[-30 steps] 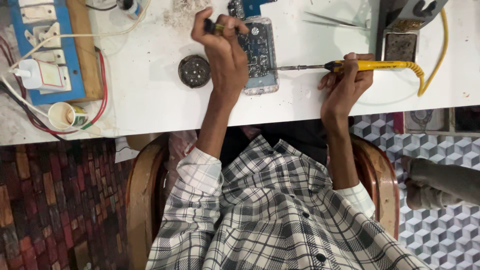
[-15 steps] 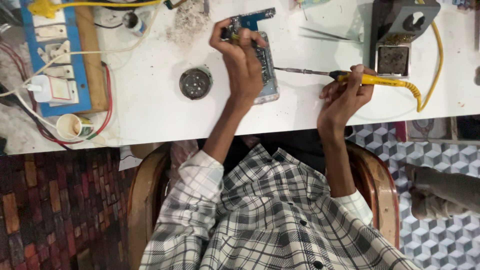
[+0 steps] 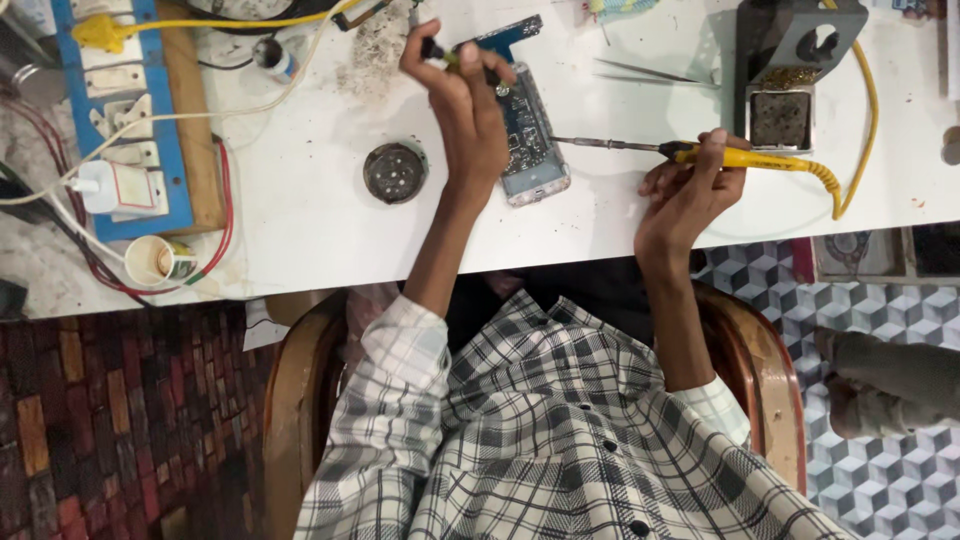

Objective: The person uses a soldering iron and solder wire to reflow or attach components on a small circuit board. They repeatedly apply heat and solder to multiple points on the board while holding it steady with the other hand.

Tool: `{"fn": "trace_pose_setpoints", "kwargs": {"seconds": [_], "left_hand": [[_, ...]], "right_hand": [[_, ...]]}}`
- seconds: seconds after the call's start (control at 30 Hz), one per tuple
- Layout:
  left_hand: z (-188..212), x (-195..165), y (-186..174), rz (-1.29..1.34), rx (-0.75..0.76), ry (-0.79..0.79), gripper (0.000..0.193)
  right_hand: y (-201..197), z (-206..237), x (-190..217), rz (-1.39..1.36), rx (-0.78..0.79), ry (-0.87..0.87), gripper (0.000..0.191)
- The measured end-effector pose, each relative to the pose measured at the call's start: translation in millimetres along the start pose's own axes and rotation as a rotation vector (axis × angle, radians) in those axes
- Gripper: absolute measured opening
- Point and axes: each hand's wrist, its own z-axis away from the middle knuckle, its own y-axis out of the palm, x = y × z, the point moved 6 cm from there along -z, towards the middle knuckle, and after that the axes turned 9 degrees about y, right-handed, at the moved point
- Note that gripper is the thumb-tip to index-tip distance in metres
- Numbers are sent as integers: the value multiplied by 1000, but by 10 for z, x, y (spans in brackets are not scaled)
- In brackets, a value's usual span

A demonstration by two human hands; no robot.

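Head view:
— Where's the opened phone (image 3: 530, 140)?
— Table centre; left hand (image 3: 468, 110) pinches a small tool over it.
— And the right hand (image 3: 690, 190)?
— Grasping the yellow soldering iron (image 3: 740, 157), tip pointing nine o'clock. Best brace both wrists.

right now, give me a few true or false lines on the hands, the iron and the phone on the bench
1. The right hand holds the yellow soldering iron. True.
2. The iron's tip rests in the stand. False: the tip points toward the opened phone, away from the stand.
3. The left hand is over the phone, pinching a small dark tool. True.
4. The round tin sits on top of the phone. False: it lies on the white bench, beside the phone and apart from it.
5. The tweezers are in the right hand. False: they lie loose on the bench near the stand.
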Motion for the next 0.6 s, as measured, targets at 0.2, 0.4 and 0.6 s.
{"fn": "trace_pose_setpoints", "kwargs": {"seconds": [0.2, 0.4, 0.6], "left_hand": [[-74, 118, 128, 77, 168, 3, 41], [-65, 176, 189, 191, 252, -43, 38], [-43, 103, 92, 300, 226, -117, 38]], "right_hand": [[-36, 40, -13, -24, -3, -32, 27], [-54, 89, 45, -49, -11, -33, 28], [-15, 86, 21, -51, 4, -4, 30]]}}
